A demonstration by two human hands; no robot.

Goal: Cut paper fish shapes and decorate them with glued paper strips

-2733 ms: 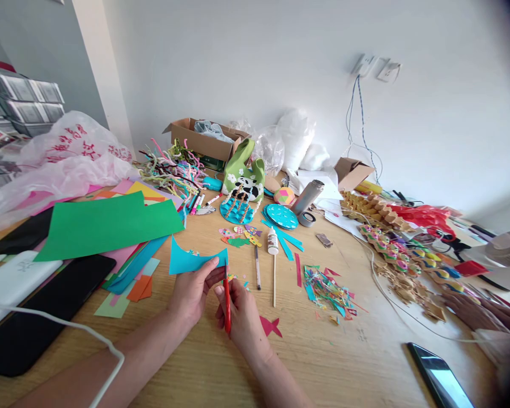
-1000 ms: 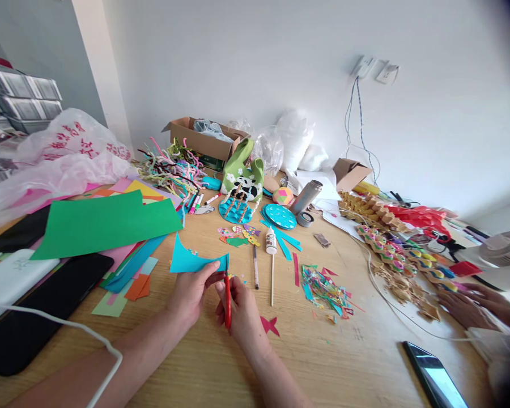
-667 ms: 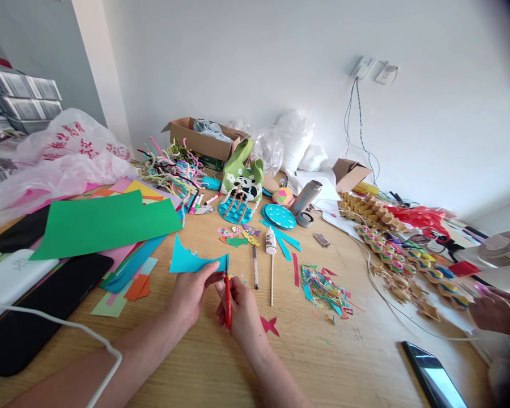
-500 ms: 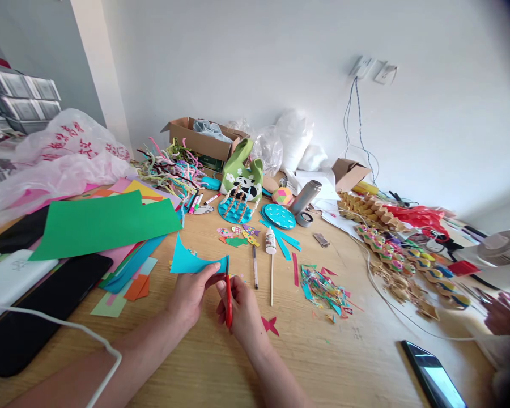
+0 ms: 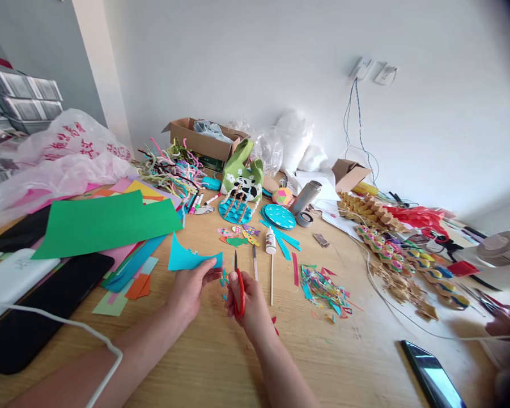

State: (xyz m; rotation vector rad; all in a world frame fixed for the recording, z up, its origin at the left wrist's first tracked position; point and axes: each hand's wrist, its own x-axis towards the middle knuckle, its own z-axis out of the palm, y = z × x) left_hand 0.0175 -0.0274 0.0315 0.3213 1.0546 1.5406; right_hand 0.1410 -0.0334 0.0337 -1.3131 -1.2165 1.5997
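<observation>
My left hand [image 5: 191,289] pinches a piece of turquoise paper [image 5: 187,259] by its right edge, just above the wooden table [image 5: 323,362]. My right hand [image 5: 249,300] is closed round red-handled scissors [image 5: 238,286], blades pointing away from me, now a little to the right of the paper. A small turquoise strip [image 5: 223,279] hangs between the two hands. A pink paper cut-out [image 5: 274,324] lies partly hidden behind my right wrist.
Green paper [image 5: 102,224] tops a stack of coloured sheets at left, beside a black tablet [image 5: 38,306] and white cable [image 5: 68,328]. Ahead lie a glue bottle [image 5: 271,240], pencil [image 5: 254,262], stick [image 5: 272,277], paper scraps [image 5: 325,289]. A phone [image 5: 433,379] and another person's hand [image 5: 504,326] are right.
The scissors have come out of the turquoise paper and moved right. A thin turquoise strip now hangs free between my hands. The other person's hand has drawn back toward the right edge.
</observation>
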